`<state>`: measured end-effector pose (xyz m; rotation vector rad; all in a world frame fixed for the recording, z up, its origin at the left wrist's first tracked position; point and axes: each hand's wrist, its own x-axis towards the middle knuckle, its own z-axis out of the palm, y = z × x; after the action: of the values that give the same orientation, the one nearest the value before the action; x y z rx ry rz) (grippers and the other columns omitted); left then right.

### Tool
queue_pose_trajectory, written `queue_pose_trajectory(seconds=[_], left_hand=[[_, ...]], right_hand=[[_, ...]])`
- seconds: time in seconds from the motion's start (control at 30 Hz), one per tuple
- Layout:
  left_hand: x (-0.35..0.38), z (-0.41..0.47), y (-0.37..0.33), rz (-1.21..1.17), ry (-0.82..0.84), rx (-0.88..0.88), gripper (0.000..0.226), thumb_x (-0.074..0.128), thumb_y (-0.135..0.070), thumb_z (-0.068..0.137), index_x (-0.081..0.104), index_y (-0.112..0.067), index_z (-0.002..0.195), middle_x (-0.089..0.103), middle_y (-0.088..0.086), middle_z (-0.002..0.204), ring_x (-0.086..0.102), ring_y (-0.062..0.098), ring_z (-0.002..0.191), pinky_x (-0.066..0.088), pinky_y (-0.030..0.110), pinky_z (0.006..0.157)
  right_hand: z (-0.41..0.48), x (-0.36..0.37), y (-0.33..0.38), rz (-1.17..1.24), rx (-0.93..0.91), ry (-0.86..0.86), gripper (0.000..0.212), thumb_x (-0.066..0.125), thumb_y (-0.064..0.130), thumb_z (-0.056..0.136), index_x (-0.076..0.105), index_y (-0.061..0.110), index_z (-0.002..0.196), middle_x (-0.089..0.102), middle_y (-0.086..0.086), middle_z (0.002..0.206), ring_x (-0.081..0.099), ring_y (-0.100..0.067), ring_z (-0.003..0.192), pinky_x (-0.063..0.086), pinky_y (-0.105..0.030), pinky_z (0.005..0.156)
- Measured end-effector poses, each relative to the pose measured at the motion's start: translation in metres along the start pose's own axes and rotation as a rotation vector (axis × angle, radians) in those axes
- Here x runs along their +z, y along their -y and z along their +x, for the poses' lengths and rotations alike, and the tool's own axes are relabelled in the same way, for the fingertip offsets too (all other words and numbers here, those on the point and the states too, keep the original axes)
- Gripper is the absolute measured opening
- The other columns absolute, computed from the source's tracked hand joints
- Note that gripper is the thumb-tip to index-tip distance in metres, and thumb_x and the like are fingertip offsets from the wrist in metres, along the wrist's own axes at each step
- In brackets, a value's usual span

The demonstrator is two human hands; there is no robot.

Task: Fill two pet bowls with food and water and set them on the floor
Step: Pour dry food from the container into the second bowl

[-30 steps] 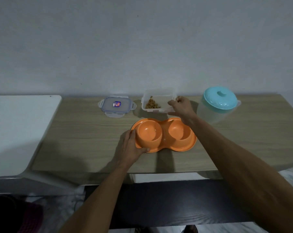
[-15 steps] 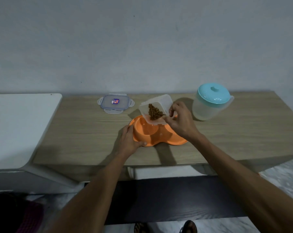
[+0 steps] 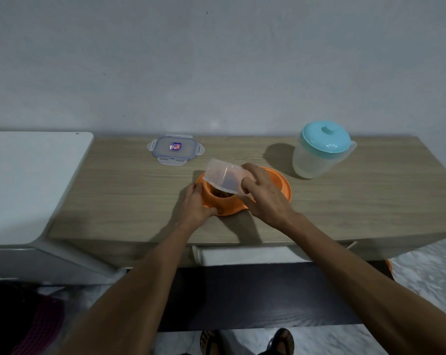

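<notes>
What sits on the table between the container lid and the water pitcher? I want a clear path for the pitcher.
In the head view, only bare wooden table separates the lid from the pitcher.

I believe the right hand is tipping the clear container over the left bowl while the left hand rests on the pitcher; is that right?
Not quite. The head view shows the left hand steadying the orange bowl, not the pitcher. The right hand is indeed tipping the container over the left bowl.

Orange double pet bowl half hidden behind both hands and tipped clear plastic container, brown kibble barely visible beneath it, lid sticker unreadable, sandalled feet cropped below
</notes>
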<state>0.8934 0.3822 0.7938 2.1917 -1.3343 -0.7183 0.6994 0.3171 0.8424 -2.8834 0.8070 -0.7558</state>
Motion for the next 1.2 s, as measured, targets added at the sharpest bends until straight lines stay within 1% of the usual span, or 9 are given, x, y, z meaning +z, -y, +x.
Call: queue_pose_trajectory(seconds=[0.2, 0.4, 0.5, 0.57, 0.67, 0.83, 0.97, 1.1, 1.2], left_hand=[[-0.001, -0.001, -0.003, 0.001, 0.004, -0.008, 0.097, 0.088, -0.035, 0.063, 0.040, -0.019, 0.146, 0.042, 0.006, 0.145, 0.039, 0.027, 0.136, 0.037, 0.040, 0.109], [-0.001, 0.000, -0.003, 0.042, 0.010, -0.013, 0.098, 0.088, -0.043, 0.060, 0.041, -0.024, 0.144, 0.041, 0.004, 0.144, 0.043, 0.026, 0.133, 0.044, 0.044, 0.105], [-0.002, -0.001, -0.002, 0.028, 0.006, -0.009, 0.096, 0.088, -0.039, 0.062, 0.041, -0.019, 0.144, 0.040, 0.004, 0.144, 0.039, 0.026, 0.135, 0.040, 0.040, 0.105], [-0.001, 0.000, -0.001, 0.023, -0.003, 0.004, 0.096, 0.088, -0.037, 0.064, 0.040, -0.016, 0.144, 0.038, 0.005, 0.145, 0.037, 0.027, 0.136, 0.038, 0.038, 0.106], [-0.001, -0.001, -0.001, 0.045, -0.002, 0.003, 0.095, 0.086, -0.040, 0.066, 0.038, -0.015, 0.145, 0.035, 0.006, 0.149, 0.035, 0.026, 0.138, 0.037, 0.039, 0.106], [0.000, -0.001, 0.000, 0.022, -0.003, 0.007, 0.097, 0.085, -0.039, 0.068, 0.034, -0.015, 0.148, 0.032, 0.004, 0.152, 0.031, 0.023, 0.140, 0.035, 0.036, 0.106], [0.002, 0.001, 0.001, 0.002, 0.002, 0.017, 0.101, 0.085, -0.038, 0.069, 0.030, -0.017, 0.150, 0.029, 0.003, 0.154, 0.028, 0.022, 0.142, 0.032, 0.035, 0.109], [0.004, 0.003, 0.004, 0.026, -0.001, 0.018, 0.100, 0.084, -0.041, 0.068, 0.031, -0.017, 0.150, 0.029, 0.003, 0.154, 0.028, 0.022, 0.141, 0.034, 0.036, 0.108], [0.005, 0.005, 0.006, 0.034, 0.001, 0.021, 0.102, 0.084, -0.042, 0.068, 0.030, -0.016, 0.150, 0.029, 0.004, 0.154, 0.028, 0.022, 0.142, 0.033, 0.037, 0.109]], right_hand=[[-0.005, 0.005, -0.001, -0.095, -0.099, 0.100, 0.034, 0.068, 0.002, 0.077, 0.042, 0.011, 0.096, 0.051, -0.024, 0.134, 0.045, -0.038, 0.122, 0.057, -0.039, 0.065], [-0.006, 0.009, -0.005, -0.130, -0.151, 0.082, 0.033, 0.066, -0.003, 0.078, 0.041, 0.011, 0.095, 0.053, -0.023, 0.133, 0.043, -0.037, 0.127, 0.059, -0.036, 0.066], [-0.004, 0.008, -0.007, -0.078, -0.093, 0.041, 0.036, 0.069, -0.002, 0.075, 0.041, 0.011, 0.094, 0.052, -0.025, 0.132, 0.048, -0.040, 0.121, 0.057, -0.043, 0.075], [0.002, 0.007, -0.010, 0.048, 0.022, -0.070, 0.034, 0.072, 0.002, 0.076, 0.042, 0.010, 0.092, 0.052, -0.025, 0.129, 0.052, -0.038, 0.114, 0.050, -0.037, 0.083], [0.020, 0.007, -0.016, 0.253, 0.301, -0.207, 0.024, 0.071, 0.007, 0.081, 0.050, 0.006, 0.093, 0.051, -0.015, 0.122, 0.050, -0.021, 0.106, 0.044, -0.025, 0.079], [0.064, 0.019, -0.041, 0.514, 0.846, -0.255, 0.020, 0.064, 0.018, 0.086, 0.047, 0.014, 0.096, 0.050, 0.002, 0.088, 0.051, -0.018, 0.080, 0.045, -0.029, 0.064], [0.091, 0.047, -0.072, 0.721, 1.175, -0.289, 0.019, 0.063, 0.021, 0.083, 0.047, 0.018, 0.092, 0.054, -0.003, 0.089, 0.056, -0.024, 0.083, 0.056, -0.051, 0.081], [0.106, 0.071, -0.094, 0.737, 1.314, -0.244, 0.015, 0.059, 0.018, 0.085, 0.047, 0.013, 0.093, 0.053, -0.004, 0.089, 0.056, -0.028, 0.090, 0.057, -0.046, 0.081], [0.112, 0.082, -0.101, 0.752, 1.366, -0.205, 0.013, 0.058, 0.014, 0.087, 0.051, 0.010, 0.097, 0.056, -0.012, 0.105, 0.061, -0.033, 0.096, 0.062, -0.049, 0.069]])
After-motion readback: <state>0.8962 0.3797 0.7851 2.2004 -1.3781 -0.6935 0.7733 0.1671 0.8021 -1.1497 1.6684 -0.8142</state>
